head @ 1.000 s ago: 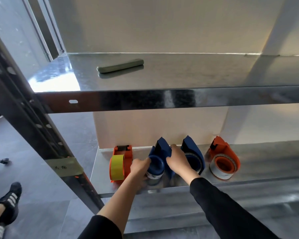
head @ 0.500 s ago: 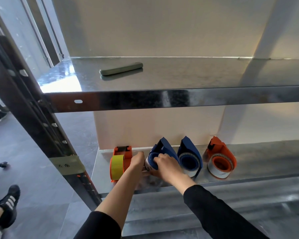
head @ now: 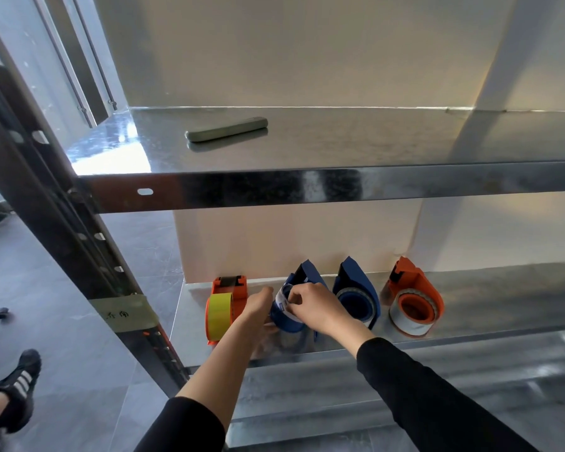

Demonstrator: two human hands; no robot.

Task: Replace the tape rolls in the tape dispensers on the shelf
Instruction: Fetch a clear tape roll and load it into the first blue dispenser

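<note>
Just left of the left grip, an orange dispenser (head: 229,290) loaded with a yellow roll (head: 219,316) is stood on the lower shelf (head: 503,308). The left grip (head: 256,309) is laid against the left side of the blue dispenser (head: 307,272), thumb up. Its fingers are hidden, so whether they are curled round the dispenser cannot be told. Between the two grips the tape roll (head: 282,300) is seated on the dispenser's blue hub and is seen as a whitish band with some blue print. The right grip (head: 313,305) is closed on this roll, with thumb and fingertips (head: 291,300) pinched on its near upper rim. Just right of that grip a second blue dispenser (head: 359,282) is stood, and further right another orange dispenser (head: 418,288), each with a pale roll

The roll is judged light and stiff as a ring, slick on its outer face and sticky wherever a loose end is lifted. If thin, it could be squeezed out of round. It is best taken by the edges of the ring and drawn sideways off the hub. Meanwhile the light plastic dispenser, likely to slide on the smooth metal shelf, should be braced from the left
</note>
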